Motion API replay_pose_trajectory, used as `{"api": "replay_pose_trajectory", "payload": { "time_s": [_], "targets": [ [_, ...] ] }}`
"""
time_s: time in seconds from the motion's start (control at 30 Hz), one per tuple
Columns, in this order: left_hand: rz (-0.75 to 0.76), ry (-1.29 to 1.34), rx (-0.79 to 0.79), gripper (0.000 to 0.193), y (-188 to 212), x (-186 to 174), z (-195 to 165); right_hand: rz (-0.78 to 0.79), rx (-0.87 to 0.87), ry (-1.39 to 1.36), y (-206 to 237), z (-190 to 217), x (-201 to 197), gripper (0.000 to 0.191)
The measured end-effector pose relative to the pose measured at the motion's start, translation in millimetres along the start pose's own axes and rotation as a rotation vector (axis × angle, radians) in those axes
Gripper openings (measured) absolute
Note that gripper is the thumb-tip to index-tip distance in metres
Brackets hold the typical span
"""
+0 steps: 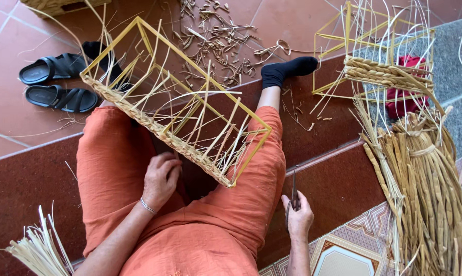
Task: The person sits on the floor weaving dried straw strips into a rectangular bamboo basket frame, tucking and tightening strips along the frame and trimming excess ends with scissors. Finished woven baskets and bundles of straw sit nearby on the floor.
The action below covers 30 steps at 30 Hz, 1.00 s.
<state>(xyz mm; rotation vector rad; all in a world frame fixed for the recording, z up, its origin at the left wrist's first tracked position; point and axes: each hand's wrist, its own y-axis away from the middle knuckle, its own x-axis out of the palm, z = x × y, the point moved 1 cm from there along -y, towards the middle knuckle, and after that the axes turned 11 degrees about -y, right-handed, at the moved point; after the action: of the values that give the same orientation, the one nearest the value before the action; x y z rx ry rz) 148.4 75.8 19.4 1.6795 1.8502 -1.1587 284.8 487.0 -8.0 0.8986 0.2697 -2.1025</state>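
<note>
Nearby, scissors [294, 197] at step edge [338, 148]

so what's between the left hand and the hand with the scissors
In the head view, the person's orange-trousered right thigh lies between the left hand and the right hand holding the scissors.

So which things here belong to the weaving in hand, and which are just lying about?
In use:
- left hand on the woven rim of the half-woven basket frame
- right hand holding scissors

Lying about:
- second basket frame
- bundle of dried straw
- black sandals
- trimmed scraps
- red cloth
</note>
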Motion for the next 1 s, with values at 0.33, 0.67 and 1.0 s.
{"api": "replay_pose_trajectory", "payload": {
  "time_s": [0.33,0.67,1.0],
  "targets": [
    [0.174,0.305,0.227,0.028,-9.1,-16.9,-61.3,-0.005,0.030,0.334,24.1,-21.6,-5.0,0.071],
    [0.163,0.264,0.382,0.032,-21.2,-22.0,-75.4,0.039,0.051,0.489,26.6,-32.0,-6.7,0.063],
    [0.269,-0.232,0.639,0.061,-16.4,21.1,-95.2,-0.113,-0.256,0.254,14.2,76.2,-17.8,0.022]
  ]
}}
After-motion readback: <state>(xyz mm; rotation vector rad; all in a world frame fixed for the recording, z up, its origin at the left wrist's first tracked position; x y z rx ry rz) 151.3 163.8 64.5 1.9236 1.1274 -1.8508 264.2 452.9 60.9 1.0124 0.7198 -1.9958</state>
